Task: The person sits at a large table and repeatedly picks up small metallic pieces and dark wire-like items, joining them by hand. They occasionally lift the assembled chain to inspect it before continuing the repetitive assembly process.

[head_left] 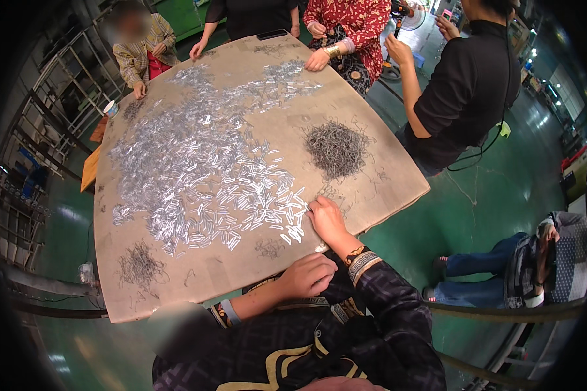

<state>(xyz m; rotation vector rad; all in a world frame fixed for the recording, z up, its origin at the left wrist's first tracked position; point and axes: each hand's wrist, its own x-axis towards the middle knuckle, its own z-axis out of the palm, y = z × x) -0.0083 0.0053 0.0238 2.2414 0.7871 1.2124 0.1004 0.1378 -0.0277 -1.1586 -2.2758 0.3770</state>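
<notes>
At the near edge of the brown board surface (372,163), the person's two hands work close together. Far to the left of the fingers lies a small tangle of dark wire pieces (140,266), and beyond it, spreading up and across most of the board, a wide scatter of small shiny metal strips (202,176). The left hand (308,275) rests at the surface's edge, just below the strips, curled into a loose fist; whether it holds anything I cannot tell. Just up and to its right, the right hand (327,220) lies on the board with its fingers (314,207) drawn narrow and pressed down at the nearest edge of the scatter, touching or pinching the strips there; the grip itself is hidden beneath the hand. Further up and right of those fingers sits a rounded heap of dark wire pieces (336,148), apart from the strips. Other people stand or sit around the far and right sides.

The strips look thin, flat, light and stiff, likely slick on the board and possibly sharp-edged. One would best be taken by its long edges with fingertips, or slid to the board's edge first.
</notes>
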